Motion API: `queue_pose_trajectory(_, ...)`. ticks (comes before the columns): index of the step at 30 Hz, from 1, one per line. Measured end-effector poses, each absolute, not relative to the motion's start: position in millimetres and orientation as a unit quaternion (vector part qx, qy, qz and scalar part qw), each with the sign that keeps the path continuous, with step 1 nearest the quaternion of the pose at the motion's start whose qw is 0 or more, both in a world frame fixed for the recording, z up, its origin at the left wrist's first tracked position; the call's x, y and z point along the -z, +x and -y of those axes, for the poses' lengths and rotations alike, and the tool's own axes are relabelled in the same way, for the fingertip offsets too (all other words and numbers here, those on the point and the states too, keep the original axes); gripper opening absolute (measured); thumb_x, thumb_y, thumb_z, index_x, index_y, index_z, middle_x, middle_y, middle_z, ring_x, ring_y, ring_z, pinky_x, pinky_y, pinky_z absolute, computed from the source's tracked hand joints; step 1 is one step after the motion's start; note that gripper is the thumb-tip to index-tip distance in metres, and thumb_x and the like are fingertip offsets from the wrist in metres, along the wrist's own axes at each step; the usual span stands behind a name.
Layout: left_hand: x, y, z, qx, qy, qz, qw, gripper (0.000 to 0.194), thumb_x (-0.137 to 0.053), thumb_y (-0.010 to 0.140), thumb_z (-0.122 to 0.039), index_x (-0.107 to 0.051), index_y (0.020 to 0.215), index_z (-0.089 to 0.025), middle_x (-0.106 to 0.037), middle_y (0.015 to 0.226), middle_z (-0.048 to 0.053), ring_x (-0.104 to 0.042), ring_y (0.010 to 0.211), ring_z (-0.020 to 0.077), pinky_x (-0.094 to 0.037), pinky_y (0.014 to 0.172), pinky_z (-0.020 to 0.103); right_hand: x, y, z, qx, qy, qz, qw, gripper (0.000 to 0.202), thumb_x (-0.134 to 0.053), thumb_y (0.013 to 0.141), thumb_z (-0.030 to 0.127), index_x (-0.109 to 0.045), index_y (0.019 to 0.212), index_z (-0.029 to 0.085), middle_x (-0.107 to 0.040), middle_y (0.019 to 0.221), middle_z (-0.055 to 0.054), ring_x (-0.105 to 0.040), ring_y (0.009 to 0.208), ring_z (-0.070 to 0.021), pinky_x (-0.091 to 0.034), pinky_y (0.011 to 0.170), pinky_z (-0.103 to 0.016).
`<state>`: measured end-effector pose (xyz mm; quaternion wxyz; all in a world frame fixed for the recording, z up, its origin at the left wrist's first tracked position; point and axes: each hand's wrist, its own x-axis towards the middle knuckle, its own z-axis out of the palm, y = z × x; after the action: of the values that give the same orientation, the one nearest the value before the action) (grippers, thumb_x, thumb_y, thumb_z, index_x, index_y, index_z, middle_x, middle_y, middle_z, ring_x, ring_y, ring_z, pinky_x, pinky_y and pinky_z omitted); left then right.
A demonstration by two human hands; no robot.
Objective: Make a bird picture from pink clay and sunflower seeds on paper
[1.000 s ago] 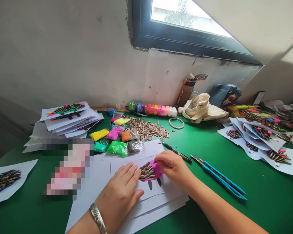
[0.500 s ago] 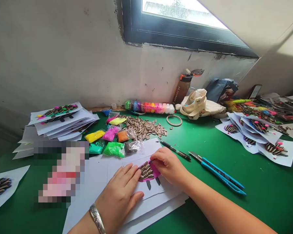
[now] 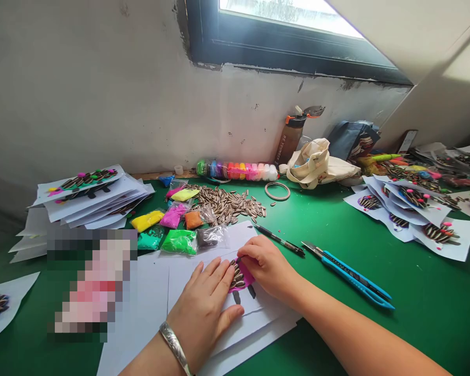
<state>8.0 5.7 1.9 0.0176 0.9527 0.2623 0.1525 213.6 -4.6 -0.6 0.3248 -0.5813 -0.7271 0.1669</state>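
Observation:
On a white paper sheet [image 3: 235,334] lies a pink clay patch [image 3: 248,277], with rows of striped sunflower seeds [image 3: 238,279] set into it and two dark leg shapes [image 3: 237,297] below. My left hand [image 3: 206,300], wearing a silver bangle, is laid open and flat, its fingertips covering the left part of the seeds. My right hand [image 3: 264,263] pinches a small dark piece, apparently a sunflower seed, against the patch's upper edge; the fingers hide most of it.
Behind the sheet are clay bags [image 3: 179,242] and a heap of sunflower seeds [image 3: 231,203]. A black pen [image 3: 280,240] and blue utility knife [image 3: 350,277] lie to the right. Stacked seed pictures [image 3: 97,201] stand at left, more [image 3: 409,209] at right. A bottle [image 3: 289,140] stands by the wall.
My left hand has slid right, covering more of the seeds. My right hand stays pinched at the pink patch's upper edge. The camera view has shifted slightly.

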Motion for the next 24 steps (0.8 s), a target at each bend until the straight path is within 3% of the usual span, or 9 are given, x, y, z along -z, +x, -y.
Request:
queue_pose_trajectory(15, -2, 14, -3, -0.126, 0.952, -0.28, 0.009, 0.048, -0.054, 0.089, -0.039, -0.056, 0.126, -0.009, -0.059, 0.129, 0.016, -0.054, 0.119, 0.0352, -0.046, 0.096, 0.058, 8, 209, 1, -0.153, -0.563, 0.742, 0.332, 0.019, -0.056, 0.084, 0.008, -0.07, 0.083, 0.02, -0.063, 0.08, -0.004, -0.054, 0.079, -0.0167, -0.043, 0.072, -0.029)
queue_pose_trajectory(20, 0, 14, -3, -0.147, 0.951, -0.272, 0.015, 0.046, -0.052, 0.09, -0.036, -0.056, 0.126, -0.009, -0.058, 0.129, 0.016, -0.053, 0.12, 0.035, -0.045, 0.095, 0.059, 4, 216, 5, -0.141, -0.583, 0.733, 0.321, 0.019, -0.059, 0.082, 0.009, -0.07, 0.091, 0.022, -0.066, 0.082, -0.004, -0.055, 0.08, -0.0177, -0.043, 0.075, -0.031)
queue_pose_trajectory(24, 4, 12, -2, -0.169, 0.947, -0.271, 0.012, 0.045, -0.052, 0.09, -0.035, -0.055, 0.128, -0.01, -0.058, 0.13, 0.016, -0.053, 0.12, 0.0335, -0.044, 0.098, 0.056, 0, 220, 10, -0.121, -0.598, 0.734, 0.298, 0.014, -0.059, 0.082, 0.011, -0.069, 0.079, 0.02, -0.064, 0.077, -0.003, -0.053, 0.077, -0.017, -0.04, 0.074, -0.031)
